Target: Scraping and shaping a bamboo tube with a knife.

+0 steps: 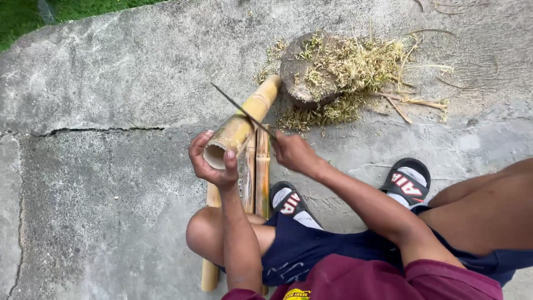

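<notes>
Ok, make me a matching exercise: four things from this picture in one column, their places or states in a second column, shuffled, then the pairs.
Things:
1. bamboo tube
2. blade
3. wooden block
4. split bamboo strips

Places or states:
A. covered with pale shavings
B. lying flat on the concrete under the tube
C. held at its open end by the left hand, far end against the block
D. held by the right hand, laid across the tube

Pairs: 1-C, 2-D, 3-A, 4-B

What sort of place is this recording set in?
Probably an outdoor yard: cracked concrete ground, grass at its edge, and a wooden block strewn with bamboo shavings.
</notes>
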